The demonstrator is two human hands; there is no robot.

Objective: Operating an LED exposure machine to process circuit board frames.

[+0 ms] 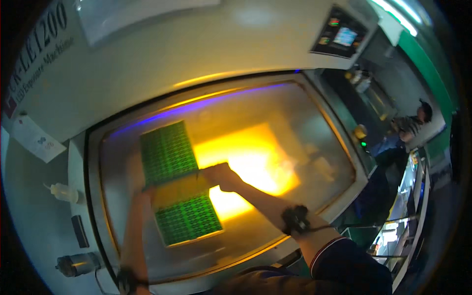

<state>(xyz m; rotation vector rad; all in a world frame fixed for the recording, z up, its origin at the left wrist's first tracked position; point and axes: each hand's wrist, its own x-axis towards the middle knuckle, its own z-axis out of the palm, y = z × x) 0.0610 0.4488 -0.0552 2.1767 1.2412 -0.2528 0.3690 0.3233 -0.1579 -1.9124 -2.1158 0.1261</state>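
On the glass bed (305, 147) of the big exposure machine, lit amber from below, we have a green panel (178, 182) of small circuit patterns lying flat, toward nine o'clock of the window. Our left hand (143, 192) rests at the panel's left edge, but it is blurred and we cannot tell whether its fingers are spread or pinching. Our right hand (222, 174) lies at the right edge, fingers pressed together flat on a yellowish band across the panel's middle — not gripping. We judge the panel already laid down, with only squaring or smoothing in hand. The bed at three o'clock is bare. On the machine's ledge at eight o'clock sit a squeeze bottle (64, 192) and a small metal cylinder (78, 264); a control screen (342, 34) sits at one o'clock.
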